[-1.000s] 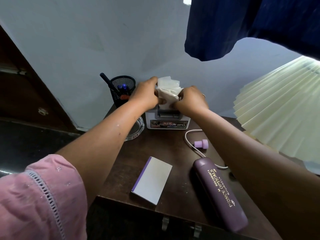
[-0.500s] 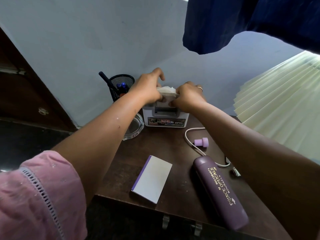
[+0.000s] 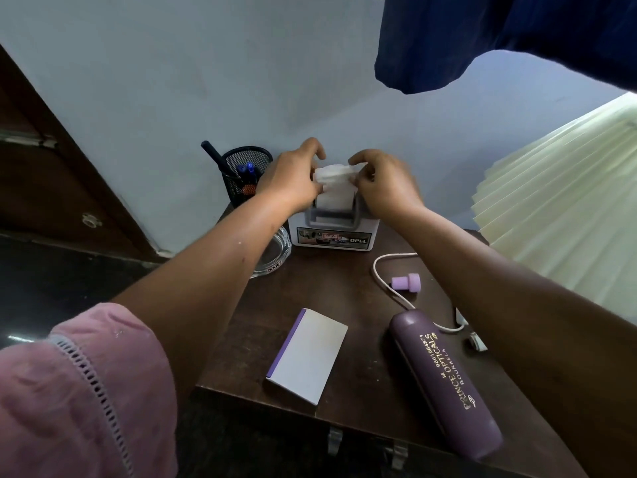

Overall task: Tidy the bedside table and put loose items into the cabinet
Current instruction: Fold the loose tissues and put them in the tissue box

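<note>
While both hands worked at the back of the bench point(image 3: 344, 288), entries ran:

- Mesh pen cup point(image 3: 246, 174): stood upright, left of the left fingers.
- Left hand point(image 3: 293, 182): fingers pinched the left edge of the folded tissue point(image 3: 332, 174).
- Tissue: held just over the white holder point(image 3: 332, 236), apparently to seat it squarely.
- Right hand point(image 3: 386, 184): fingers pinched its right edge.
- Small box point(image 3: 306, 353), purple cap point(image 3: 406, 281), spectacle case point(image 3: 444, 384): lay loose, nearer the wearer than the fingers, judged not yet put away.
</note>
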`<state>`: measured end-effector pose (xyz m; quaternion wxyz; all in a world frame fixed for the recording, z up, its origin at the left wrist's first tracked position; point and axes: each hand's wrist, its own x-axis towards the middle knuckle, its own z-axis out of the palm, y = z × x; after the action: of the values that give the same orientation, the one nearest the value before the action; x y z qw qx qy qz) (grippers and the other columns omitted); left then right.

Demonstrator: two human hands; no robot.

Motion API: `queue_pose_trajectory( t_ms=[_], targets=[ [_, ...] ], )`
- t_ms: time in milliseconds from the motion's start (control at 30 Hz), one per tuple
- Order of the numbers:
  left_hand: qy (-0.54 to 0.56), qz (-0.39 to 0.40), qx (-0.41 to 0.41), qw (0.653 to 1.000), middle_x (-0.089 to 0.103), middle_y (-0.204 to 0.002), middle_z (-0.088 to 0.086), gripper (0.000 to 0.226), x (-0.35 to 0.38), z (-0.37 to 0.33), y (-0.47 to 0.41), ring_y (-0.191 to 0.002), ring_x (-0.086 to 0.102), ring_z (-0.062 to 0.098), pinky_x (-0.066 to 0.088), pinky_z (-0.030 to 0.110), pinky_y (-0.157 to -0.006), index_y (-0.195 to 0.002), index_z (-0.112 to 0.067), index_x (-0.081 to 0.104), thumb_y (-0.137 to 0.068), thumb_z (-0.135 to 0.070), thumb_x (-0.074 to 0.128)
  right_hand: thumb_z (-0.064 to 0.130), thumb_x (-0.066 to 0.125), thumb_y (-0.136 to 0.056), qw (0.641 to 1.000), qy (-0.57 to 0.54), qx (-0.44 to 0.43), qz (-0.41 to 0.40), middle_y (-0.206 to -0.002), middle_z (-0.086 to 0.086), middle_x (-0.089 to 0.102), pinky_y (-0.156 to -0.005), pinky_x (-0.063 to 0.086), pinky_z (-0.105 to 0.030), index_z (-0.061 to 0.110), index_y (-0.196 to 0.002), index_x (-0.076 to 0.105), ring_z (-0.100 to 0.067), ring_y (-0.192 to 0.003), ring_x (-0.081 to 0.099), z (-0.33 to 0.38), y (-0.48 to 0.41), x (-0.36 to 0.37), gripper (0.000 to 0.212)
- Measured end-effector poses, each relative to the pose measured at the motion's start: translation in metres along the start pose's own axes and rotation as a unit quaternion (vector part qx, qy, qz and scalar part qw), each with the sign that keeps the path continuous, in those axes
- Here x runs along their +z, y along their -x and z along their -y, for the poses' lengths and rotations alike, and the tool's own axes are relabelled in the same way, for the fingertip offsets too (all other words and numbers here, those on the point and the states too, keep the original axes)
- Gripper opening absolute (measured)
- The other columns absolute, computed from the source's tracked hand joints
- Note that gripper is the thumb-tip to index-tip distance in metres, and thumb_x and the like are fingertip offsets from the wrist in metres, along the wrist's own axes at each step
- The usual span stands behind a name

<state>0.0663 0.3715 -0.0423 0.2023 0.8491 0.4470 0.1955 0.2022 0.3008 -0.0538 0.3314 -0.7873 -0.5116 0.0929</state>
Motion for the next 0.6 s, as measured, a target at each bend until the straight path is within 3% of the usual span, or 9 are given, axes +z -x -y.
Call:
queue_pose_trajectory(
  t_ms=[167, 333, 467, 533, 600],
  targets=[
    [0.048, -0.056, -0.102, 0.992, 0.063, -0.113, 0.008, 0.040, -0.004, 0.000, 0.001, -0.105, 0.059, 0.026, 0.047, 0.033, -0.084, -0.112, -0.011, 0.054, -0.081, -0.028, 0.072, 0.012, 0.046, -0.088, 0.998, -0.030, 0.031, -0.041, -0.101, -0.003, 0.071, -0.086, 0.051, -0.034, 0.020, -0.113, 0.065, -0.026, -0.100, 0.062, -0.004, 0.008, -0.002, 0.031],
    [0.015, -0.053, -0.137, 0.989, 0.063, -0.114, 0.004, 0.041, -0.006, -0.003, 0.007, -0.110, 0.057, 0.026, 0.045, 0.035, -0.086, -0.108, -0.018, 0.055, -0.077, -0.038, 0.072, 0.013, 0.045, -0.082, 0.997, -0.043, 0.042, -0.039, -0.101, -0.005, 0.072, -0.088, 0.052, -0.038, 0.021, -0.113, 0.064, -0.029, -0.098, 0.063, -0.003, 0.017, 0.000, 0.037],
    [-0.005, -0.056, -0.144, 0.988, 0.053, -0.127, 0.006, 0.056, -0.008, -0.007, 0.018, -0.123, 0.045, 0.028, 0.039, 0.037, -0.093, -0.116, -0.019, 0.055, -0.072, -0.046, 0.074, 0.006, 0.048, -0.083, 0.995, -0.052, 0.068, -0.052, -0.109, -0.004, 0.069, -0.093, 0.048, -0.034, 0.017, -0.116, 0.064, -0.027, -0.106, 0.061, -0.008, 0.025, -0.005, 0.039],
    [0.019, -0.057, -0.135, 0.989, 0.047, -0.133, 0.012, 0.063, -0.003, -0.007, 0.027, -0.125, 0.043, 0.029, 0.038, 0.034, -0.097, -0.123, -0.013, 0.051, -0.072, -0.042, 0.076, 0.014, 0.055, -0.087, 0.992, -0.065, 0.091, -0.053, -0.125, -0.007, 0.062, -0.102, 0.041, -0.035, 0.014, -0.126, 0.057, -0.027, -0.118, 0.055, -0.011, 0.029, -0.007, 0.039],
    [0.047, -0.057, -0.148, 0.986, 0.047, -0.133, 0.014, 0.066, 0.005, -0.007, 0.035, -0.123, 0.045, 0.030, 0.038, 0.034, -0.097, -0.126, -0.010, 0.045, -0.074, -0.037, 0.076, 0.026, 0.059, -0.088, 0.984, -0.112, 0.136, -0.021, -0.132, -0.008, 0.057, -0.101, 0.042, -0.033, 0.016, -0.133, 0.051, -0.027, -0.121, 0.053, -0.014, 0.033, -0.006, 0.047]
  ],
)
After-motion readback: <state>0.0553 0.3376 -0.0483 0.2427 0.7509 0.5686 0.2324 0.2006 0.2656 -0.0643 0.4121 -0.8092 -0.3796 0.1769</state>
